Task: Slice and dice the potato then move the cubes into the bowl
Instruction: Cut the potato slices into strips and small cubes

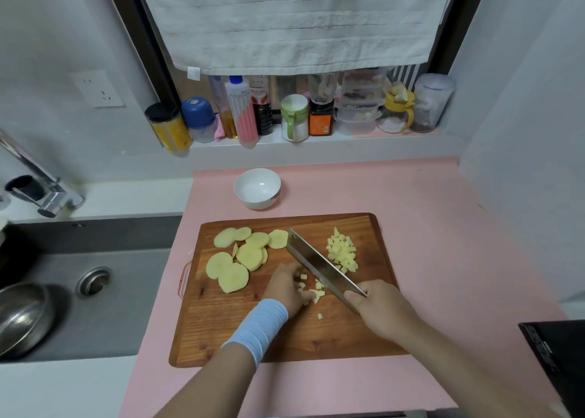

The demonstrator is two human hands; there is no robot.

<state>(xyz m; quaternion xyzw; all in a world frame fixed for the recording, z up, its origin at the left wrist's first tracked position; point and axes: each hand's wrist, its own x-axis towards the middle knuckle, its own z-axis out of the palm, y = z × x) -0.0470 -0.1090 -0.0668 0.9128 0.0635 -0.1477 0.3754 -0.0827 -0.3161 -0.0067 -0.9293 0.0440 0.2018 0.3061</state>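
A wooden cutting board [253, 332] lies on the pink counter mat. Several round potato slices [243, 256] spread over its left half. A pile of potato cubes [342, 253] sits at the right rear. My right hand [376, 306] grips the handle of a cleaver [319, 265], whose blade slants across the board's middle. My left hand [285, 287], a light blue band on its wrist, curls over a small cluster of potato pieces [311, 291] just left of the blade. A white bowl [257, 188] stands empty behind the board.
A sink [95, 291] with a steel bowl [22, 316] and a faucet [47, 192] lies to the left. Bottles and jars [297, 116] line the window ledge under a hanging towel. A black appliance [557, 354] sits at the right edge.
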